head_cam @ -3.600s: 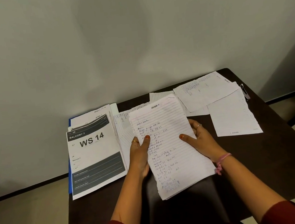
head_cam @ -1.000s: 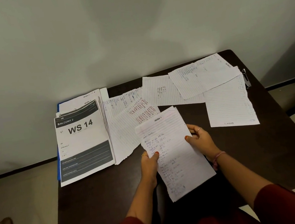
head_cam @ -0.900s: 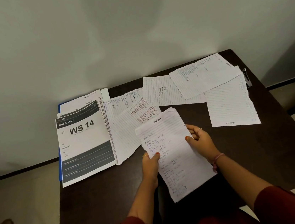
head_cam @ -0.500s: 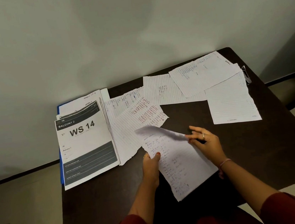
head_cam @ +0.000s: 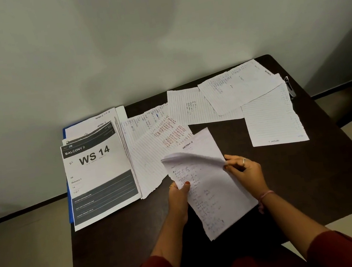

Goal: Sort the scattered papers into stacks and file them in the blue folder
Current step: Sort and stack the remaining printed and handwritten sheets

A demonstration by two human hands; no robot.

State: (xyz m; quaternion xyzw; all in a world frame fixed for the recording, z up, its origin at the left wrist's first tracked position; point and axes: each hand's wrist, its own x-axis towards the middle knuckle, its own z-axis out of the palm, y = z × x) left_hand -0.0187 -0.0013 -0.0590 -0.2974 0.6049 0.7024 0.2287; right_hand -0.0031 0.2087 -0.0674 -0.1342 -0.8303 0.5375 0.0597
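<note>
Since earlier, right hand (head_cam: 245, 169) has peeled top sheet (head_cam: 192, 156) up; left hand (head_cam: 179, 196) pinches held stack (head_cam: 213, 195) beside printed stack (head_cam: 99, 176).

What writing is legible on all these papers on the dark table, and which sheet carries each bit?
"2B", "BALCONY 2", "WS 14", "Balcony 2", "14": printed white-and-grey cover sheet on the left pile.
"SECTION 5": sheet under the curled top page of the lined bundle held in both hands.
"SECTION", number blurred: white sheet at the back of the left pile.
All handwriting and the grey-band lines: too small.
</note>
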